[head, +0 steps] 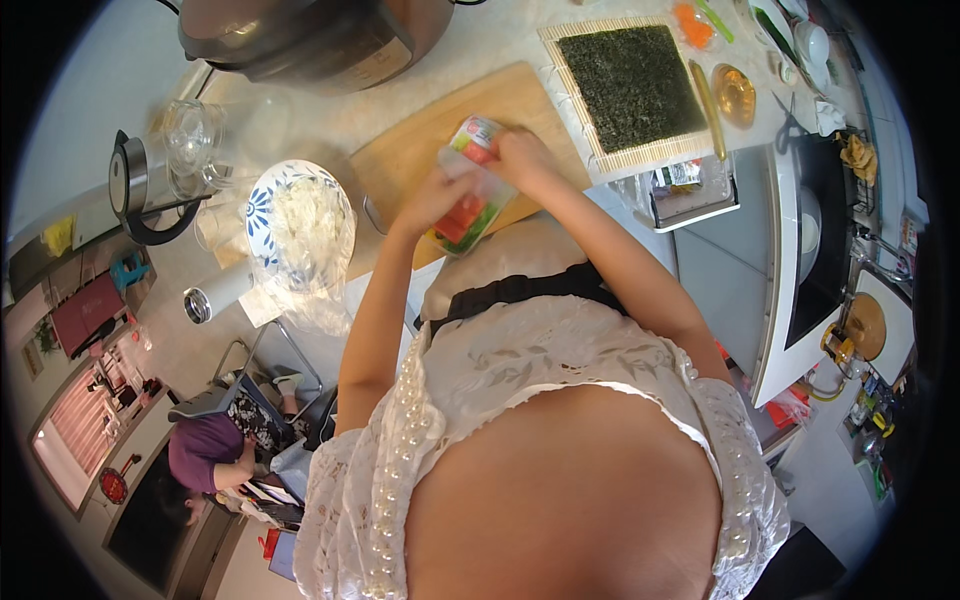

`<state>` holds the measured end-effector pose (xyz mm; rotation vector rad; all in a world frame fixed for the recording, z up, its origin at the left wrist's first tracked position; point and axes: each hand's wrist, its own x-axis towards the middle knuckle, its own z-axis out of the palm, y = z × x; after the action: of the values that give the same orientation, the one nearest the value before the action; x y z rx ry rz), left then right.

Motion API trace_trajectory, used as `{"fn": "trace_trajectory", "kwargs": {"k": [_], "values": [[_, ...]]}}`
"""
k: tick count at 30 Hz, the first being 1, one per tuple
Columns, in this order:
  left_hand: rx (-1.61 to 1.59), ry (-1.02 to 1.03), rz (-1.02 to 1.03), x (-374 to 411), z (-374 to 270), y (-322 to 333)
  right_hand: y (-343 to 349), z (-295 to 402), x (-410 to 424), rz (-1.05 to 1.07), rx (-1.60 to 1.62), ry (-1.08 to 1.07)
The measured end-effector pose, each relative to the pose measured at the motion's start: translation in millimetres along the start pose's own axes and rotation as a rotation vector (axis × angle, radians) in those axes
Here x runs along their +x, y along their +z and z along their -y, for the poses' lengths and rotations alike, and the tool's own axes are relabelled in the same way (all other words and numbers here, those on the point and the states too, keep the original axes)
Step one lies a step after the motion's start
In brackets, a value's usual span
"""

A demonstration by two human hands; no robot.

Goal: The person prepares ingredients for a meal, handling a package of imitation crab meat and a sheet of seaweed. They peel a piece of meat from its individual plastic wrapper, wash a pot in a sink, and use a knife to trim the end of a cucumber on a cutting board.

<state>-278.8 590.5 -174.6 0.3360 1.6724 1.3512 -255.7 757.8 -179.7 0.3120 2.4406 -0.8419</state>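
Note:
A plastic food packet (466,225) with red and green print is held in front of me over the near part of the wooden cutting board (405,142). My left hand (439,199) grips its middle. My right hand (525,157) pinches it closer to the far end, which bears writing. Slight blur hides the exact finger positions and whether the packet is open. Right of the board, a dark nori sheet (630,86) lies flat on a bamboo rolling mat (606,162). Left of the board, a blue-patterned white plate (259,206) holds what looks like rice under clear plastic film (319,247).
A rice cooker (307,37) stands behind the board. Leftward are a kettle (139,180) and a white flask (217,289). Beyond the mat sit shredded orange food (694,26), a glass bowl (733,94) and scissors (789,124). An open drawer (697,202) juts out. A seated person (202,450) is at left.

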Motion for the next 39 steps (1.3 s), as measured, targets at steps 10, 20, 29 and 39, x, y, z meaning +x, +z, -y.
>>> {"fn": "trace_trajectory", "kwargs": {"k": [10, 20, 29, 39], "values": [[-0.010, 0.079, -0.089, 2.2, 21.0, 6.2, 18.9, 2.7, 2.5, -0.162, -0.074, 0.053], [-0.107, 0.049, -0.106, 2.6, 26.2, 9.8, 12.8, 15.6, -5.5, -0.138, -0.022, 0.163], [-0.096, 0.059, -0.116, 1.9, 28.4, 13.1, 17.3, 1.6, -1.9, -0.135, 0.023, 0.054], [0.042, 0.022, -0.151, -4.0, 16.0, 11.6, 16.1, -32.6, -15.3, -0.331, 1.072, -0.086]]}}
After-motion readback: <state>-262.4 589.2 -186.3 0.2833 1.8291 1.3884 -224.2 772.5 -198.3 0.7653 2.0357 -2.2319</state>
